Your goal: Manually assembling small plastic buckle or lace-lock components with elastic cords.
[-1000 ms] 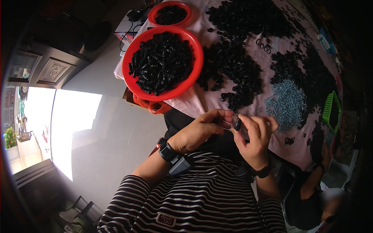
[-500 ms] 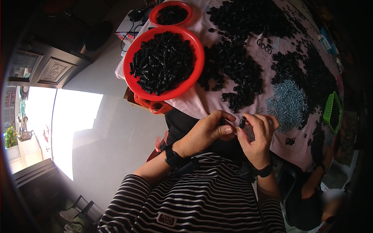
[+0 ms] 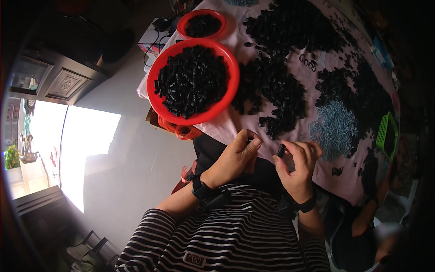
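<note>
My right hand (image 3: 299,167) pinches a small black cylindrical plastic part (image 3: 281,151) between thumb and fingers, above the near edge of the pink cloth. To its left, my left hand (image 3: 236,156) is closed, thumb against the curled fingers; a dark bit shows at its fingertips, too small to name. A gap separates the two hands. Beyond them, loose black plastic parts (image 3: 283,99) lie heaped on the cloth. A pile of silvery-blue screws (image 3: 334,130) lies just past my right hand.
A large red basin (image 3: 232,90) full of black parts stands at the table's left edge, a smaller red basin (image 3: 181,25) behind it. Far right is a green basket (image 3: 386,136). Another person's arm (image 3: 364,220) reaches in at lower right. A white box (image 3: 150,38) sits beyond the basins.
My hands have drawn apart; the left moved left and its fingers curled closed. My right hand still holds the black part. The view has shifted slightly.
</note>
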### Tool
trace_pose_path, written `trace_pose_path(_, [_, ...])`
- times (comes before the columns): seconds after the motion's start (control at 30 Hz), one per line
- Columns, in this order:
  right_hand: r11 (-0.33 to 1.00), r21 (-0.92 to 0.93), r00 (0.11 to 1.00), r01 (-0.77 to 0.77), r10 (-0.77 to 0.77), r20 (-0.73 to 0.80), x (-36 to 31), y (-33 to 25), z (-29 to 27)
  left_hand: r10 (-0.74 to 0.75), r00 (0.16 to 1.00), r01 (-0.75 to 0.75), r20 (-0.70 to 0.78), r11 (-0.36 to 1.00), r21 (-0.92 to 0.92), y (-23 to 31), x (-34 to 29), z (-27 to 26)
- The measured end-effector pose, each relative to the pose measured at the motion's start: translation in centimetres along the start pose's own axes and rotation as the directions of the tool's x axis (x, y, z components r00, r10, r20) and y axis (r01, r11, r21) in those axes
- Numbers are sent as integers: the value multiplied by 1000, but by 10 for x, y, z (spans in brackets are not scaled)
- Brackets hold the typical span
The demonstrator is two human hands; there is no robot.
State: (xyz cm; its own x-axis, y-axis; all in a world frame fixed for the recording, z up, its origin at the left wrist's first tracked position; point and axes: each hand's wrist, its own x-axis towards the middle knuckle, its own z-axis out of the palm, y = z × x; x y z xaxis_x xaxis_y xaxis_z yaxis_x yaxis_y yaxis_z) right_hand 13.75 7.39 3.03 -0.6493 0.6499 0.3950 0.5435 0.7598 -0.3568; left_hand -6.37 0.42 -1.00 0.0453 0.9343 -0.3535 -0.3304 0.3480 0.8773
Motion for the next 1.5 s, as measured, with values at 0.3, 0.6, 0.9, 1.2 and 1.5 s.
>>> trace_pose_path(0.3, [1000, 10, 1000, -14, 14, 11, 5, -2, 1, -59, 985, 59, 161, 998, 5, 2, 2, -7])
trace_pose_path(0.6, [1000, 17, 1000, -26, 25, 9, -2, -2, 4, -60, 971, 79, 230, 994, -73, 6, -2, -3])
trace_pose_path(0.9, [999, 14, 999, -42, 42, -5, -1, -1, -1, 297, 953, -288, 67, 808, 514, 5, -1, -2])
trace_pose_path(1.2, [1000, -2, 1000, -13, 13, -28, -1, 1, 2, 294, 951, -286, 90, 735, 615, -3, 1, 0])
trace_pose_path(1.5, [997, -66, 998, 46, -47, -28, -5, 4, 1, 148, 986, -169, 80, 855, 490, 10, 0, -2])
